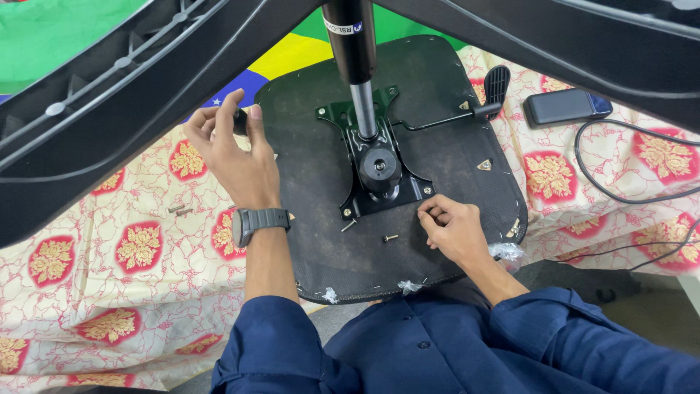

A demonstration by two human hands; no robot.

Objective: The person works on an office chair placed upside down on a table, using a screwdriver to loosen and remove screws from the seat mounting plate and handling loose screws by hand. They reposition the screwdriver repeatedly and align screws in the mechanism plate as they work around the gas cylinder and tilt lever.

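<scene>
Upturned black seat pan (313, 182), dusty, with black mounting plate (375, 171) and gas cylinder (354, 44) at centre; left hand (233, 149) pinching a small black knob (240, 120) at its edge, right hand (452, 226) loosely curled, fingertips on the pan near a loose screw (391, 238). All lying on cream floral cloth (109, 277), black power bank (565, 106) alongside

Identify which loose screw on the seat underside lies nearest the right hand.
The dark screw lying below the mounting plate, just left of the right hand. The other loose screw lies farther left, by the plate's corner.
</scene>
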